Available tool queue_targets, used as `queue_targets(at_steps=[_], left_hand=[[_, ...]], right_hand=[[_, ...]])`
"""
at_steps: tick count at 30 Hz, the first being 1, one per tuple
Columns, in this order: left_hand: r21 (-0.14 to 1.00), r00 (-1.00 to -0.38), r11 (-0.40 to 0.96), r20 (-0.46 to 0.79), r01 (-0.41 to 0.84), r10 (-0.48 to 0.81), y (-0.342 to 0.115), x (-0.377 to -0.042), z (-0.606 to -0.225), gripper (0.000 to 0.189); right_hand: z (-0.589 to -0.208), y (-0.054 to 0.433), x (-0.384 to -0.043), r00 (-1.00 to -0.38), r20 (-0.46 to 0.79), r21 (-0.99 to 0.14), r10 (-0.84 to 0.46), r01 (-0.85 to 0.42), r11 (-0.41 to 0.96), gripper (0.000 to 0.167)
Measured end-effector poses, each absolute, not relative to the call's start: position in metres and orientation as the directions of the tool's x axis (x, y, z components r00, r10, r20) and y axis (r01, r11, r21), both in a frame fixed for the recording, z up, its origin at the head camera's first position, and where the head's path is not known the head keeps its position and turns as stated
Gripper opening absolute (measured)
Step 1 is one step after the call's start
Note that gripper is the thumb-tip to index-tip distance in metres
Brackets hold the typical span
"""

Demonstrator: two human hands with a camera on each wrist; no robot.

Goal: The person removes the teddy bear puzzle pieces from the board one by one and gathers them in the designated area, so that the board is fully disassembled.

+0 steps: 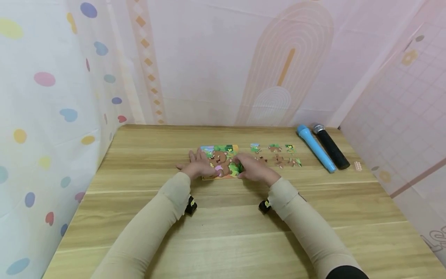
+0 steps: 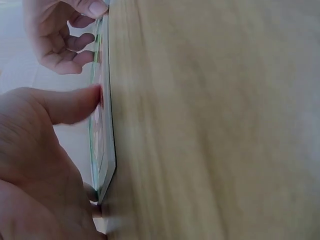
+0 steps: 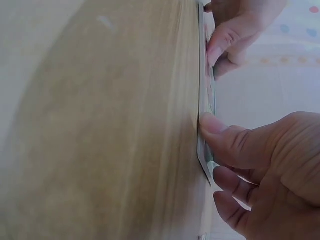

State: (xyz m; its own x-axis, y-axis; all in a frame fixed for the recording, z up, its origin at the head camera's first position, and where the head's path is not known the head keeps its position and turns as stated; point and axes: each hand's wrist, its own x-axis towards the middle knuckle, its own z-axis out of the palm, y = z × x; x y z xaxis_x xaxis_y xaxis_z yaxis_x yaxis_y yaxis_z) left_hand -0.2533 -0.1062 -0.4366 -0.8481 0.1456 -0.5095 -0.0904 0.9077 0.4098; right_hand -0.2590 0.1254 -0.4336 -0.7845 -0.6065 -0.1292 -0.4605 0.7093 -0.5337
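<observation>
A jigsaw puzzle (image 1: 220, 159) with a brown cartoon bear on a green ground lies flat in its thin board. My left hand (image 1: 199, 164) rests at its left side with fingers spread; the left thumb (image 2: 75, 104) touches the picture. At the right part of the puzzle, my right hand (image 1: 256, 168) has curled fingers over the surface, and its thumb (image 3: 220, 127) rests on the board's near edge. Whether a single piece is under those fingertips is hidden. Just right of that hand lie several loose puzzle pieces (image 1: 280, 160).
A blue microphone (image 1: 316, 149) and a black microphone (image 1: 332, 149) lie side by side at the back right of the wooden table (image 1: 223, 232). A small dotted card (image 1: 358, 166) is near the right edge. Patterned cloth (image 1: 209, 66) hangs behind.
</observation>
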Motion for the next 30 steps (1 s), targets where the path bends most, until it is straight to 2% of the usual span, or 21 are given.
queue_targets(at_steps=[6,16,30], left_hand=[[0.42,-0.848,0.903,-0.508,-0.092,0.149,-0.1073,-0.2528,-0.4359,0.115],[0.422,-0.848,0.902,-0.507,-0.089,0.153,-0.1076,-0.2518,-0.4347,0.117],[0.425,-0.849,0.901,-0.504,-0.084,0.159,-0.1082,-0.2512,-0.4353,0.112]], right_hand=[[-0.4328,0.1243,-0.2609,-0.775,-0.142,-0.55,-0.615,-0.455,0.7,0.055],[-0.4335,0.1267,-0.2661,-0.773,-0.138,-0.615,-0.619,-0.424,0.665,0.043],[-0.4331,0.1256,-0.2622,-0.8,-0.155,-0.625,-0.579,-0.374,0.685,0.051]])
